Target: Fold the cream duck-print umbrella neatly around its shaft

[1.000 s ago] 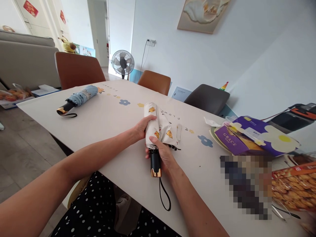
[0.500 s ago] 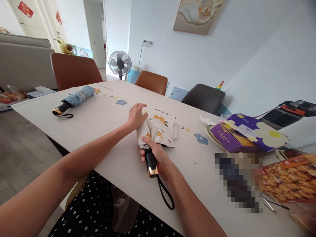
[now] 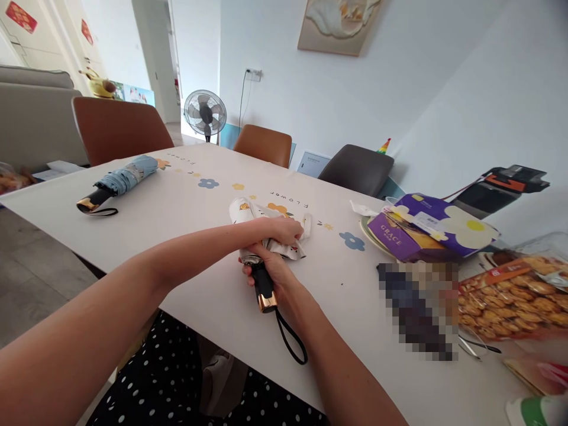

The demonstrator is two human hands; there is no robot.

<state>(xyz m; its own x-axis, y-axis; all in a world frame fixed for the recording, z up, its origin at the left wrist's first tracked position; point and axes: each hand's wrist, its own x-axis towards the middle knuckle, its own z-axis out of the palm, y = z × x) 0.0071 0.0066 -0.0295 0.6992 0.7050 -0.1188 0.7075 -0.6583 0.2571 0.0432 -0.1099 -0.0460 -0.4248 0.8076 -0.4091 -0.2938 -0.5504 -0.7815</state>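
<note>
A partly folded white umbrella (image 3: pixel 242 212) with small printed figures lies over the table, its black and gold handle towards me. My right hand (image 3: pixel 277 271) is closed round the gathered cloth just above that handle, and a black wrist strap hangs down from the handle's end. Crossing over the umbrella, my left hand (image 3: pixel 287 229) has its fingers closed on a loose flap of the canopy at the right side. My left forearm hides the middle of the cloth. Apart from both hands, a folded blue umbrella (image 3: pixel 128 176) rests at the table's left.
The white table (image 3: pixel 195 236) has printed flowers. To the right are a purple box (image 3: pixel 390 236) on a plate, a packet of biscuits (image 3: pixel 510 302), a black bottle (image 3: pixel 479 198) and a blurred-out patch. Chairs and a fan (image 3: pixel 205 113) stand beyond the far edge.
My left hand has moved from the far left end of the white umbrella across to its right side and closed on the flap there. My right hand keeps its hold. The view has shifted slightly.
</note>
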